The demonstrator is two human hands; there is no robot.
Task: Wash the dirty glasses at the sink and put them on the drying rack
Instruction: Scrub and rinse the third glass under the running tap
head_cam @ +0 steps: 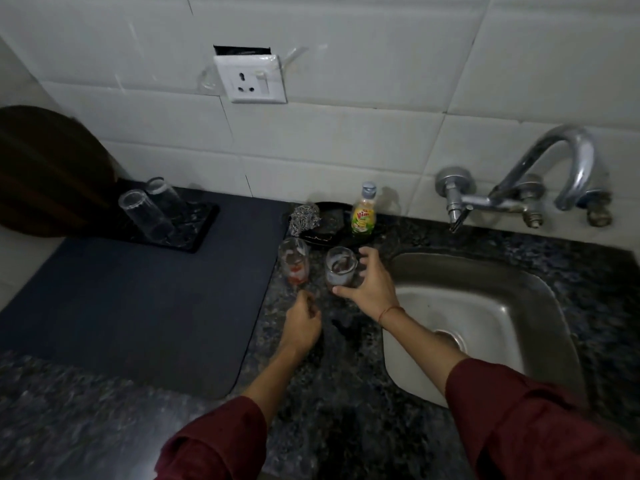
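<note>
1. Head view: the right hand (369, 285) is released, with its fingers spread on both sides of a dirty glass with brown and white residue (340, 268). The thumb lies at the foot of this glass, but I cannot tell if it touches.
2. The left hand (303, 323) hangs low over the granite surface (332, 393) with loosely curled fingers and holds nothing. It is just in front of a second dirty glass with red residue (296, 261).
3. Both dirty glasses stand upright on the surface, near each other, between the dark mat (138, 306) and the steel sink (485, 306).
4. Behind them are a steel scrubber (304, 218), a black dish (329, 233) and a Vim dish liquid bottle (363, 213).
5. On the mat, far left, a black drying rack (197, 237) carries two clear glasses (149, 216).
6. A chrome tap (554, 174) is fixed on the white tiled wall (346, 143) above the sink, and a wall socket (251, 77) sits higher.
7. A round wooden board (45, 168) leans at the left edge.
</note>
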